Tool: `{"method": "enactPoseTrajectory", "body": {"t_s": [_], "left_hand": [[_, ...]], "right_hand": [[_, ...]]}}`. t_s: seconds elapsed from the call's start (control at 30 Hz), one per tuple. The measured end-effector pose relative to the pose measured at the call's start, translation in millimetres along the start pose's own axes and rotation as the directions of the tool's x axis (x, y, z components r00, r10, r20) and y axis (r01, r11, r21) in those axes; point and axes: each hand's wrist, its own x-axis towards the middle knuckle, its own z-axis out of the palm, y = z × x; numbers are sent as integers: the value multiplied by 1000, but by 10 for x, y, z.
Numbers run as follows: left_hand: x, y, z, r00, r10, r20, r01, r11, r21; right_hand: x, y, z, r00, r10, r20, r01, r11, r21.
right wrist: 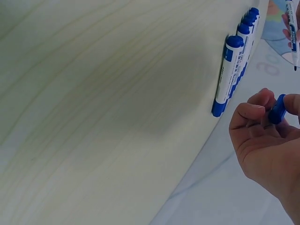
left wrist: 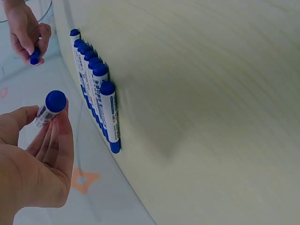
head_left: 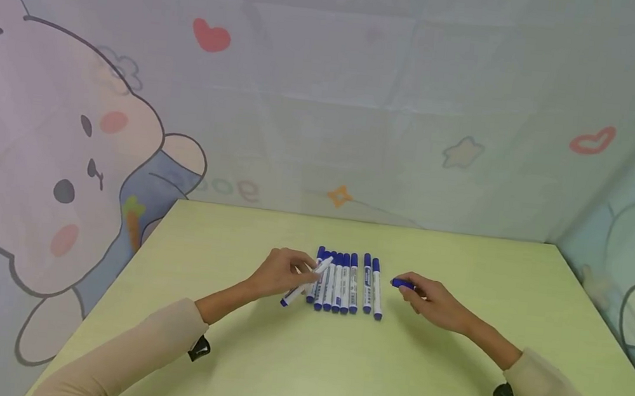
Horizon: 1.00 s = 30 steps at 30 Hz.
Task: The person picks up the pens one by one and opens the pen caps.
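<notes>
My left hand (head_left: 283,274) pinches a white whiteboard marker (head_left: 293,294) with a blue end, held tilted beside the left end of a row of markers. Its cap is off: a bare dark tip shows on this marker (right wrist: 292,33) in the right wrist view. The blue end of the marker (left wrist: 56,101) faces the camera in the left wrist view. Between thumb and fingers, my right hand (head_left: 436,306) holds a blue marker cap (head_left: 403,283), just right of the row. That cap (right wrist: 277,110) is apart from any marker.
Several capped blue-and-white markers (head_left: 346,287) lie side by side on the pale yellow-green table (head_left: 301,362), blue caps toward the back. Two of them (head_left: 368,286) sit slightly apart at the right. A printed cloth (head_left: 326,109) hangs behind the table's far edge.
</notes>
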Motion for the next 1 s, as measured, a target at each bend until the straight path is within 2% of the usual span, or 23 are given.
{"method": "enactPoseTrajectory", "body": {"t_s": [0.1, 0.3, 0.47, 0.73, 1.0], "left_hand": [[14, -17, -12, 1000, -22, -5, 22, 999, -26], [-5, -79, -8, 992, -122, -18, 119, 987, -111], [-47, -151, -29, 985, -158, -69, 149, 982, -114], [-127, -272, -98, 952, -287, -103, 265, 946, -188], [-132, -388, -95, 927, -339, -158, 299, 925, -232]], "right_hand": [[-5, 24, -27, 1000, -16, 0, 16, 1000, 7], [-60, 79, -31, 1000, -2, 13, 1, 1000, 25], [-67, 103, -18, 1000, -1, 16, 1, 1000, 22], [-49, 65, -4, 1000, 1, -23, -1, 1000, 0], [-48, 137, 5, 990, -84, -109, 77, 994, -73]]}}
